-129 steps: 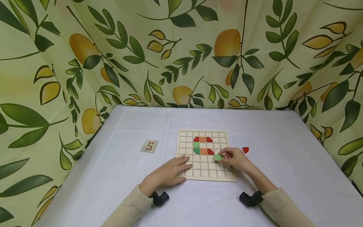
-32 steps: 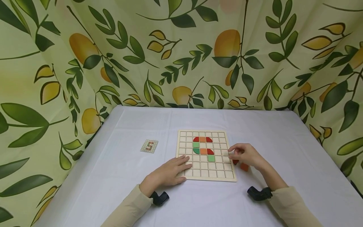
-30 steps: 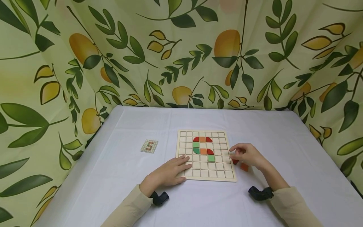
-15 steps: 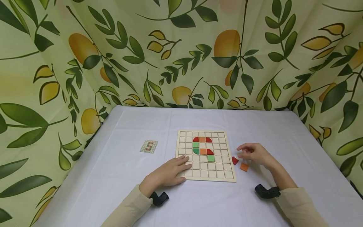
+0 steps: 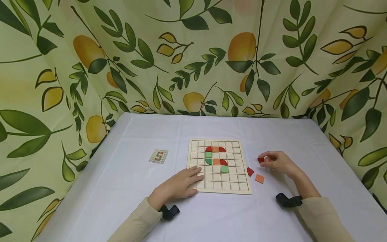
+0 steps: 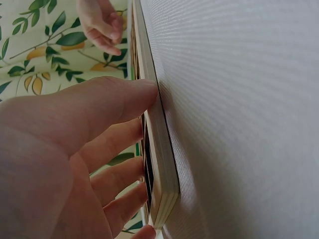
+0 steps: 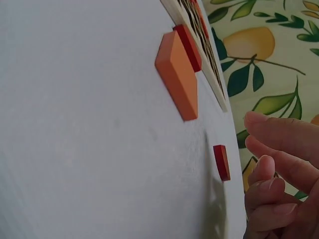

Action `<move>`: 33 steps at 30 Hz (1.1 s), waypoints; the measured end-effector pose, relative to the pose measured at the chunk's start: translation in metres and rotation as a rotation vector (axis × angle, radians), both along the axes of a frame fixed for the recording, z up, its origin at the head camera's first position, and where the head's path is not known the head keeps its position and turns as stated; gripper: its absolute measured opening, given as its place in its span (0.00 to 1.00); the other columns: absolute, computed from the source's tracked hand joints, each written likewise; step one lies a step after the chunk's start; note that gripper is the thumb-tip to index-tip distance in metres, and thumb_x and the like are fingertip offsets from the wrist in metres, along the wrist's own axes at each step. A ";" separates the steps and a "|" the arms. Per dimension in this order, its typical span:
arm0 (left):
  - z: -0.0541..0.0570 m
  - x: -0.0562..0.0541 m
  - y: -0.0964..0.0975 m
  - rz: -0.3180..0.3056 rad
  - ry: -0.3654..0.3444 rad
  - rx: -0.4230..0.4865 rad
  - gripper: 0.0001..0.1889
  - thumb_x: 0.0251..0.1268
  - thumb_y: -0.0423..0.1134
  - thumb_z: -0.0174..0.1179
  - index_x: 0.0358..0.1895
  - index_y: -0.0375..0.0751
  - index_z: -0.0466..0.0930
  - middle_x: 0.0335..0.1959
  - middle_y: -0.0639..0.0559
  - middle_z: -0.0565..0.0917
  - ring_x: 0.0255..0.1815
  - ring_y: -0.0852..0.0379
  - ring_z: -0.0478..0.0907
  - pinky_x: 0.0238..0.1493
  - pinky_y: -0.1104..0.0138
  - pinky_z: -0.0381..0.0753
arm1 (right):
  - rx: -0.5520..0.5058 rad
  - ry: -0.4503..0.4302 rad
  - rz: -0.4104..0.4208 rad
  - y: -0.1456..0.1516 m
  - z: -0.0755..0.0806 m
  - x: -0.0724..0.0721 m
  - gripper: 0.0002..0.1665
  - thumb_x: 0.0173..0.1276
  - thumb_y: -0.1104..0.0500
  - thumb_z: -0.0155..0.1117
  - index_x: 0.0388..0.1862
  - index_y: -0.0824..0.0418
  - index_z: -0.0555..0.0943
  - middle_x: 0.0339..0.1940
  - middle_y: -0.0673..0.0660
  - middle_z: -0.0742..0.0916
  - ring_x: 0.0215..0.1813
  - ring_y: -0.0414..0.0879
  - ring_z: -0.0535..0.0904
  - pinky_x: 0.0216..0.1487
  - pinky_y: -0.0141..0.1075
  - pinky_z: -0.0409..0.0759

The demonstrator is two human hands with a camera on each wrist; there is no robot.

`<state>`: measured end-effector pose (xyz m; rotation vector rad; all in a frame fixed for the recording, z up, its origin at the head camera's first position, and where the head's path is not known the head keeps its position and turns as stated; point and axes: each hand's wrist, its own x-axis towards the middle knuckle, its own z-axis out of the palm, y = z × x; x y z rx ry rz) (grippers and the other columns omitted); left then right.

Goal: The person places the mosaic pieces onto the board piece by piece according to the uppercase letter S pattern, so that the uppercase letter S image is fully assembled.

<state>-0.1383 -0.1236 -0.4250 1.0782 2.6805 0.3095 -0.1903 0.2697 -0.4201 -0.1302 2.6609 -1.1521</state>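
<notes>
My left hand (image 5: 179, 183) lies with spread fingers on the left edge of a wooden grid board (image 5: 239, 186). In the left wrist view its thumb touches the board's side. Red, orange and green tiles form a curved shape on the board, ending in a light green square tile (image 5: 224, 169). Right of the board, my right hand (image 5: 279, 164) hovers with loosely bent fingers beside a red tile (image 5: 260, 160). The right wrist view shows this red tile (image 7: 222, 163) on the cloth, apart from the fingertips.
A red quarter-round tile (image 5: 250, 171) lies by the board's right edge, with an orange square tile (image 5: 259, 178) near it. A small pattern card (image 5: 158, 156) showing an S shape lies left of the board. A leaf-printed curtain (image 5: 193, 67) hangs behind the table.
My right hand has let go of the light green square tile, now on the board, and moved right off the board, uncovering the loose tiles. The left hand has stayed put.
</notes>
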 end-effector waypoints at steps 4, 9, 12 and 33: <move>0.000 0.000 0.000 0.004 -0.005 0.003 0.28 0.69 0.47 0.55 0.70 0.48 0.67 0.76 0.47 0.62 0.79 0.47 0.56 0.78 0.54 0.60 | -0.005 -0.009 -0.001 0.005 -0.002 -0.003 0.24 0.60 0.60 0.69 0.53 0.71 0.79 0.25 0.51 0.76 0.27 0.38 0.69 0.25 0.27 0.70; -0.001 0.000 -0.001 -0.004 0.005 0.002 0.27 0.69 0.47 0.54 0.70 0.48 0.67 0.76 0.46 0.62 0.79 0.47 0.57 0.78 0.54 0.61 | 0.001 -0.029 0.003 0.009 -0.005 -0.007 0.24 0.61 0.61 0.68 0.53 0.72 0.78 0.24 0.49 0.75 0.27 0.39 0.68 0.25 0.27 0.70; -0.001 0.000 -0.001 -0.010 0.013 -0.005 0.27 0.69 0.47 0.54 0.70 0.48 0.66 0.76 0.46 0.62 0.79 0.47 0.57 0.78 0.55 0.61 | 0.014 -0.047 0.006 0.010 -0.006 -0.011 0.24 0.61 0.62 0.67 0.54 0.72 0.78 0.24 0.49 0.75 0.27 0.39 0.68 0.25 0.26 0.70; 0.000 0.000 0.000 -0.012 0.016 -0.001 0.27 0.69 0.47 0.54 0.70 0.47 0.67 0.76 0.46 0.63 0.79 0.47 0.57 0.78 0.55 0.60 | 0.020 -0.114 0.025 0.012 -0.011 -0.027 0.23 0.56 0.63 0.70 0.51 0.71 0.81 0.24 0.48 0.72 0.29 0.40 0.66 0.24 0.28 0.65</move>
